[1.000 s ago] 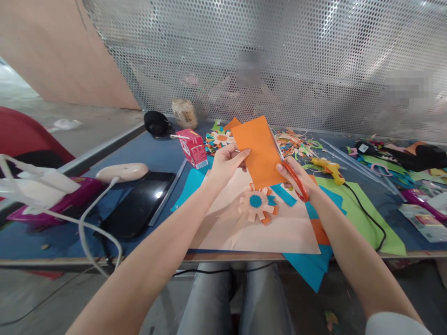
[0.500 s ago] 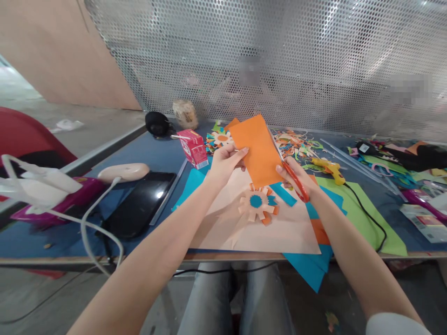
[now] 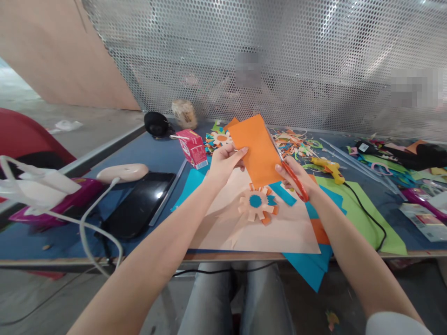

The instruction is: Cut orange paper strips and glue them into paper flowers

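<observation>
My left hand (image 3: 227, 161) pinches the left edge of an orange sheet of paper (image 3: 256, 151), thumb on top. In my right hand (image 3: 295, 177) is a pair of scissors with red handles (image 3: 297, 182); the blades lie along the paper's right edge. My right fingers also touch the sheet's lower right corner. Below it, a paper flower (image 3: 256, 204) with pale petals, a blue centre and orange and blue pieces rests on a large pale sheet (image 3: 223, 232). A blue paper strip (image 3: 283, 193) lies beside the flower.
A pink drink box (image 3: 193, 149) stands left of my hands, near a black phone (image 3: 138, 204). To the right are a yellow glue gun (image 3: 328, 168), a green sheet (image 3: 366, 214) and blue sheets (image 3: 310, 267). Paper scraps (image 3: 293, 143) lie along the back by a perforated metal panel (image 3: 296, 60).
Almost nothing differs. The paper, the scissors and both hands hold nearly the same place; the whole view has shifted very slightly.
</observation>
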A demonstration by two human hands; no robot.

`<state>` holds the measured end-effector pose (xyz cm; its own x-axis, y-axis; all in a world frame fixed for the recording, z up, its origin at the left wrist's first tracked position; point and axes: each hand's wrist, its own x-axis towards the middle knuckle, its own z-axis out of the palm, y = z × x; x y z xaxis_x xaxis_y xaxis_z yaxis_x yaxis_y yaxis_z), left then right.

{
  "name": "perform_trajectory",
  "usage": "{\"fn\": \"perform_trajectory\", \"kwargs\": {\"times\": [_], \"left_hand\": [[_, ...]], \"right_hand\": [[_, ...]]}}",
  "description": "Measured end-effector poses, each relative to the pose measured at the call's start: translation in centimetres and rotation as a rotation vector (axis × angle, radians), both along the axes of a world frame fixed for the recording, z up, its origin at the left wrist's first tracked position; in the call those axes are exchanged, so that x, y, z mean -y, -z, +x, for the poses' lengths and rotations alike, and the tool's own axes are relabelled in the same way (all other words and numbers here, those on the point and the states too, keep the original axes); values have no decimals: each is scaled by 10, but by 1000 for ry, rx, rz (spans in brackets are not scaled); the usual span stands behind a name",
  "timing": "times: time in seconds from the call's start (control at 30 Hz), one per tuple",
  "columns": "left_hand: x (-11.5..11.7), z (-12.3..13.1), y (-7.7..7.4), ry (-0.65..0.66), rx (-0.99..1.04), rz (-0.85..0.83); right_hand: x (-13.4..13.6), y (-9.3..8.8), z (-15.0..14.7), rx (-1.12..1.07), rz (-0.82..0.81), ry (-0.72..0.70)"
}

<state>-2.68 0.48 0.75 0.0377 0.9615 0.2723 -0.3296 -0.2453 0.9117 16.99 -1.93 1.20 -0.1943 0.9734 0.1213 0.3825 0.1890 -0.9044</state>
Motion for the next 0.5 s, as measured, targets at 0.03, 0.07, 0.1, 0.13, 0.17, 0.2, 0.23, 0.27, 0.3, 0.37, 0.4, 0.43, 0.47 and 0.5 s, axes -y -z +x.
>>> {"fn": "perform_trajectory", "kwargs": {"times": [0.03,0.07,0.1,0.13,0.17,0.2,0.23,0.27,0.3,0.37,0.4,0.43,0.47,0.5], "left_hand": [[0,0,0,0,1,-3],[0,0,0,1,2,-6],[1,0,0,3,3,-10],[1,0,0,5,5,-13],[1,0,0,6,7,-16],[1,0,0,6,9,-18],[1,0,0,4,10,-18],[0,0,1,1,12,-17],[0,0,1,-1,12,-15],[0,0,2,0,12,-8],[-1,0,2,1,12,-4],[-1,0,2,2,11,-2],[-1,0,2,3,10,-1],[-1,0,2,3,8,-3]], "right_hand": [[0,0,0,-4,0,0],[0,0,0,-9,-1,-3],[0,0,-1,-16,-5,-5],[0,0,-1,-21,-13,-8],[0,1,-1,-22,-22,-8],[0,1,-1,-21,-31,-7],[0,1,-1,-19,-37,-4],[0,1,-1,-15,-42,-4],[0,1,-1,-10,-42,-4],[0,2,-1,0,-38,-6],[0,2,-1,6,-34,-5],[0,2,-1,10,-30,-2],[-1,2,-1,12,-29,0],[-1,2,-1,10,-33,2]]}}
